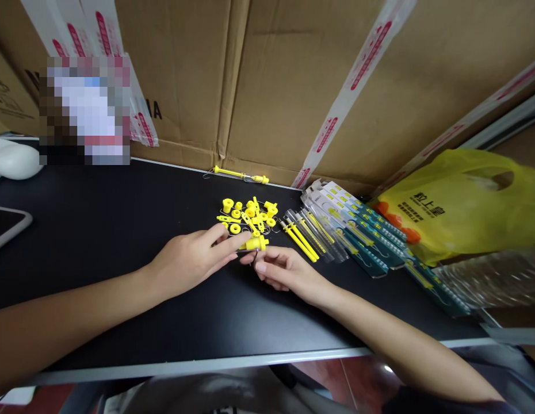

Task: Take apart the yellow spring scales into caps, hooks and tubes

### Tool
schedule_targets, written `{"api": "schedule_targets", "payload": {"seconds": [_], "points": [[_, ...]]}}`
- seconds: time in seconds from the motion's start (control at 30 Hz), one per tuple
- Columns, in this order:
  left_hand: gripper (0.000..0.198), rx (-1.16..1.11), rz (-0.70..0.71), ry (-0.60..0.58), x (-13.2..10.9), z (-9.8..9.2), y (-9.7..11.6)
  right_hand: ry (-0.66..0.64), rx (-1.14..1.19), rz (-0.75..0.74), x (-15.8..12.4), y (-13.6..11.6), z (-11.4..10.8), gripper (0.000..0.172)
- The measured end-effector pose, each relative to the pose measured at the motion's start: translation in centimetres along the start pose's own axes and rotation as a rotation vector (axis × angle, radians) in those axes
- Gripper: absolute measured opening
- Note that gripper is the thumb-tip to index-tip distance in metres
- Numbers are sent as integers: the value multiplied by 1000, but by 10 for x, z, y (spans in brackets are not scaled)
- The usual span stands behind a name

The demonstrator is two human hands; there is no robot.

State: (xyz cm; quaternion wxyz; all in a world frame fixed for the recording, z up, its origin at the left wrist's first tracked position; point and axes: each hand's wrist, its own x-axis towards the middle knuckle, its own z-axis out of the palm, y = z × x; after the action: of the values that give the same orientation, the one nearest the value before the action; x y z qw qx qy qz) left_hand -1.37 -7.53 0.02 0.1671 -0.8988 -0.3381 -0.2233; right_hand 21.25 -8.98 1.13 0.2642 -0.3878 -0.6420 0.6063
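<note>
Between my hands is a yellow plastic piece [255, 244] with a flanged end and a thin metal hook. My left hand [194, 256] comes from the left, its fingers closed on the body of this piece. From the right, my right hand [285, 270] pinches the metal hook just below the flanged end. Right behind my fingertips lies a loose pile of small yellow parts [235, 229], rings, caps and flat pieces, with thin wire hooks. Several yellow rods [300, 238] lie to the right of the pile, beside clear tubes [321, 236].
An assembled yellow hook tool [230, 171] lies at the black table's [121, 230] back edge, by a cardboard wall [285, 86]. Printed packages [362, 224] and a yellow bag [466, 201] are right. A white mouse [19, 161] and a phone [8, 224] sit left.
</note>
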Motion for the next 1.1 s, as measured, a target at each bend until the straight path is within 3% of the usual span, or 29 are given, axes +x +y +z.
{"api": "schedule_targets", "payload": {"seconds": [0.3, 0.43, 0.77, 0.9, 1.1], "points": [[59, 87, 34, -91, -2, 0, 3, 278, -844, -470, -5, 15, 6, 14], [63, 121, 30, -129, -4, 1, 3, 288, -1033, -565, -3, 20, 3, 12], [56, 103, 35, -131, -3, 1, 2, 223, -1079, -589, -4, 14, 1, 13], [45, 24, 25, -59, 1, -2, 1, 198, -959, -544, -7, 10, -4, 11], [42, -95, 58, 24, 1, -5, 4, 266, -779, -425, -5, 11, -7, 8]]}}
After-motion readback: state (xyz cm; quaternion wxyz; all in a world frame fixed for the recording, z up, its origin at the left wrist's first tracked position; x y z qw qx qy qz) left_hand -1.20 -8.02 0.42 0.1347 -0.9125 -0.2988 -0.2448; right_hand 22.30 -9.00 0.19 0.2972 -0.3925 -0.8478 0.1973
